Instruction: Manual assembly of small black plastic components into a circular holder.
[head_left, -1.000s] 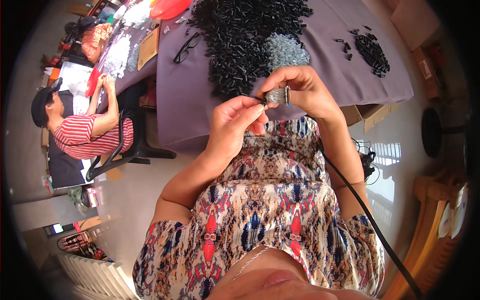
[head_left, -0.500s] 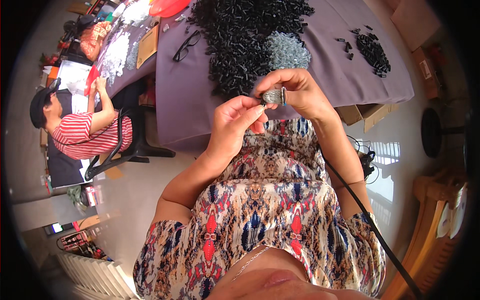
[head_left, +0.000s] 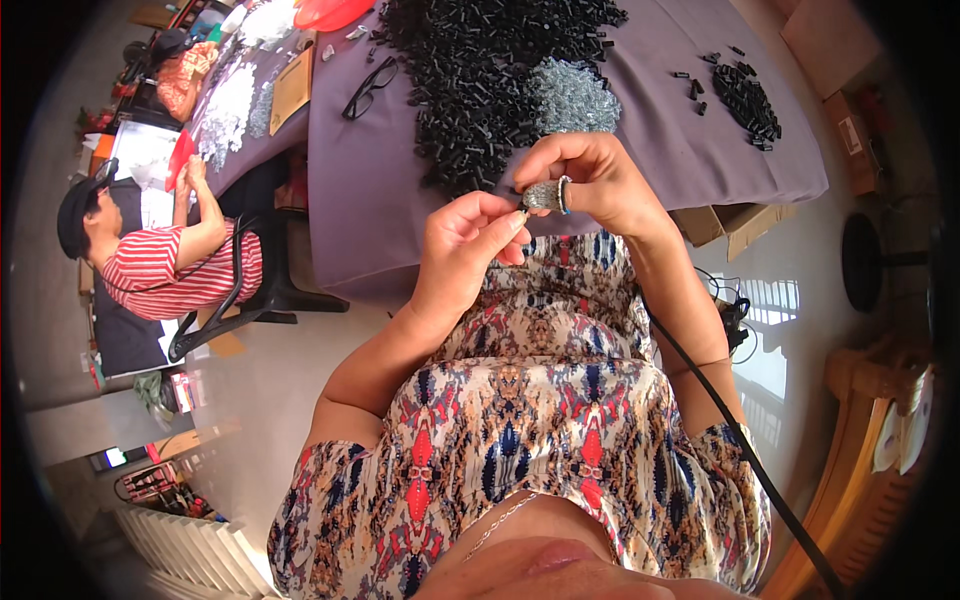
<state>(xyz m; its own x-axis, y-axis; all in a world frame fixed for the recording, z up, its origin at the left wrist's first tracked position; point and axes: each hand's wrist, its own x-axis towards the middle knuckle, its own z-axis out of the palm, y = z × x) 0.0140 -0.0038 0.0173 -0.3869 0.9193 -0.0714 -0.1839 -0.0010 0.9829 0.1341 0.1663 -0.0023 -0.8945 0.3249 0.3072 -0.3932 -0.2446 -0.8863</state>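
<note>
Both my hands meet just in front of the table's near edge. Between thumb and forefinger, my left hand [head_left: 462, 245] pinches a small black piece, mostly covered by the fingertips. My right hand [head_left: 592, 185] is closed, its thumb and fingers curled around a grey ribbed piece [head_left: 542, 196] with a pale rim. That piece touches or nearly touches the left fingertips. Beyond the hands lies a big heap of short black tubes [head_left: 470, 90], and against its right side a pile of small clear plastic pieces [head_left: 573, 97].
A purple cloth [head_left: 660, 120] covers the table. Black glasses [head_left: 370, 88] lie left of the heap, a smaller black pile [head_left: 745, 105] to the right. Beneath the right edge stands an open cardboard box [head_left: 735, 228]. A person in red stripes [head_left: 185, 255] sits at left; a black cable [head_left: 735, 430] crosses my right arm.
My right hand has shifted very slightly, turning the grey ribbed piece a little. My left hand keeps its pinch. The seated person's hands have moved a little.
</note>
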